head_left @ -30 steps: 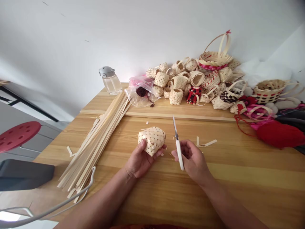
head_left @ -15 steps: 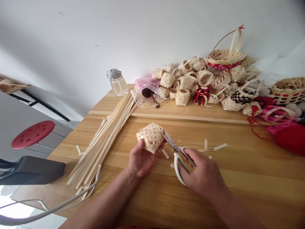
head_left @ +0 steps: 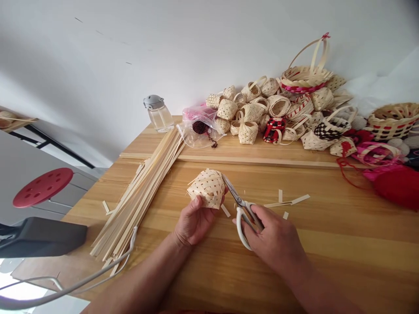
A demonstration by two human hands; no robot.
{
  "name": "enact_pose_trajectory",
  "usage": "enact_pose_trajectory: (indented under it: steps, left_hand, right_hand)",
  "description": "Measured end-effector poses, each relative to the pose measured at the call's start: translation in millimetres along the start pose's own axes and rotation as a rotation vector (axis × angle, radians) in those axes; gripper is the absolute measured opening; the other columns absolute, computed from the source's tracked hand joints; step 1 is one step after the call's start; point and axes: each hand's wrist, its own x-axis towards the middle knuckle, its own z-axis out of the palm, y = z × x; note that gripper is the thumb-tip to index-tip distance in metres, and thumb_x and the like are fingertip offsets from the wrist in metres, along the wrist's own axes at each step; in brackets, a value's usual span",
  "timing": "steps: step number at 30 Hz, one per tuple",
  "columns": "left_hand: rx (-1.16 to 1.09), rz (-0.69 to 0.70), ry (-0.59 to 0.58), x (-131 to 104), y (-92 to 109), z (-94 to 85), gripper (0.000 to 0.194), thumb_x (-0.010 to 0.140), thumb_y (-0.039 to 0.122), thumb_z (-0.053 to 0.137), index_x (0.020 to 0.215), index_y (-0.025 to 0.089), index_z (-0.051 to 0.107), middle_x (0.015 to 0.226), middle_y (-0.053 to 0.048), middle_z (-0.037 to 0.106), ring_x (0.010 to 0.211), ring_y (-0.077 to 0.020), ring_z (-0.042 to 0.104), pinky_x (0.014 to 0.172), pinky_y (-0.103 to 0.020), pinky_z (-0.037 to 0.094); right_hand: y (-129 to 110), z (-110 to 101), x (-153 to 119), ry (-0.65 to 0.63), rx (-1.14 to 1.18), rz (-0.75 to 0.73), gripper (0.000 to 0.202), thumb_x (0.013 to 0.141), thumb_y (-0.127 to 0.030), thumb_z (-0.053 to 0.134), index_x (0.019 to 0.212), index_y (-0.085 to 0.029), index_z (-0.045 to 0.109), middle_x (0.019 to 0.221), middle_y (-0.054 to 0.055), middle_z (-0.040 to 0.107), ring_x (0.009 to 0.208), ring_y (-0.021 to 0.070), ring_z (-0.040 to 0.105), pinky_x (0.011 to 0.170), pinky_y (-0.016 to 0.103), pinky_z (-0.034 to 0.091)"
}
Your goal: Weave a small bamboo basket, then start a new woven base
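My left hand (head_left: 195,221) is closed around a small woven basket (head_left: 207,187) of pale flat strips, thumb on its near side and fingers behind it. The basket is tilted above the wooden table (head_left: 209,270). In my right hand (head_left: 276,235) is a pair of scissors (head_left: 240,203) with white and grey handles, thumb and fingers through the loops. The scissor blades point up and left, their tips at the basket's right edge. Whether a strip lies between the blades is too small to tell. Short strip offcuts (head_left: 291,201) lie on the table to the right.
A bundle of long flat strips (head_left: 140,192) lies to the left, beside a white cable (head_left: 126,253). Several small woven baskets (head_left: 252,111) are heaped along the wall. A water bottle (head_left: 159,114), a plastic bag (head_left: 199,131) and a red yarn ball (head_left: 397,185) stand near.
The basket has turned in my left hand, so its side shows differently. The scissors have stayed at its right edge, the blades now closer together. The whole view has shifted slightly.
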Motion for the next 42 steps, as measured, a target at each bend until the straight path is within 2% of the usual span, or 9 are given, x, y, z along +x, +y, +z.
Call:
enact_pose_trajectory:
  steps: [5,9,16,21,30,38,42]
  left_hand:
    - [0.092,0.046,0.069,-1.3,-4.9,5.6,0.086,0.070,0.029,0.085,0.146,0.025,0.043,0.135,-0.010,0.062,0.129,-0.0297,0.056,0.110,-0.038,0.044]
    - [0.156,0.107,0.116,-1.6,-6.3,10.3,0.093,0.064,0.022,0.088,0.144,0.026,0.042,0.134,-0.010,0.062,0.127,-0.0279,0.057,0.104,-0.034,0.048]
    - [0.181,0.105,0.125,-1.3,-5.4,10.2,0.091,0.064,0.022,0.088,0.143,0.026,0.042,0.131,-0.011,0.063,0.127,-0.0290,0.057,0.104,-0.038,0.048]
    - [0.161,0.089,0.144,-0.8,-5.5,12.2,0.091,0.062,0.026,0.090,0.141,0.023,0.045,0.129,-0.011,0.065,0.128,-0.0289,0.056,0.108,-0.036,0.046]
    - [0.145,0.042,0.092,-1.7,-7.1,-4.3,0.078,0.074,0.044,0.081,0.142,0.024,0.047,0.131,-0.011,0.064,0.121,-0.0328,0.062,0.105,-0.043,0.050]
    - [0.201,0.051,0.043,-1.9,-2.1,3.8,0.084,0.068,0.032,0.086,0.141,0.022,0.047,0.132,-0.011,0.064,0.128,-0.0316,0.056,0.113,-0.041,0.042]
    - [0.224,0.068,0.027,-2.7,-1.9,0.9,0.082,0.068,0.032,0.085,0.140,0.021,0.048,0.132,-0.012,0.064,0.128,-0.0306,0.056,0.112,-0.040,0.042]
  right_hand:
    - [0.7,1.3,-0.8,0.044,-0.124,-0.029,0.020,0.086,-0.039,0.061,0.090,-0.021,0.066,0.073,0.003,0.070,0.065,0.0186,0.066,0.060,0.027,0.040]
    - [1.8,2.1,-1.4,0.033,-0.166,-0.045,0.020,0.088,-0.040,0.058,0.087,-0.021,0.065,0.072,0.002,0.070,0.065,0.0183,0.066,0.059,0.028,0.037]
    - [6.0,6.0,-1.0,0.061,-0.195,-0.107,0.020,0.091,-0.038,0.055,0.084,-0.021,0.064,0.065,0.001,0.068,0.057,0.0161,0.062,0.055,0.027,0.033]
    - [7.0,5.4,1.2,0.087,-0.239,-0.140,0.023,0.093,-0.038,0.052,0.080,-0.022,0.062,0.059,-0.001,0.064,0.053,0.0154,0.060,0.053,0.028,0.030]
    - [5.7,0.7,2.0,0.030,-0.275,-0.186,0.021,0.093,-0.032,0.051,0.076,-0.021,0.057,0.063,-0.002,0.063,0.055,0.0139,0.061,0.053,0.028,0.030]
    - [1.0,-5.2,2.8,0.147,-0.274,-0.171,0.015,0.090,-0.029,0.054,0.079,-0.021,0.060,0.065,-0.001,0.065,0.058,0.0143,0.061,0.057,0.029,0.031]
    - [1.3,-5.8,3.1,0.189,-0.249,-0.205,0.019,0.091,-0.028,0.053,0.075,-0.021,0.059,0.059,-0.003,0.060,0.054,0.0130,0.058,0.056,0.029,0.030]
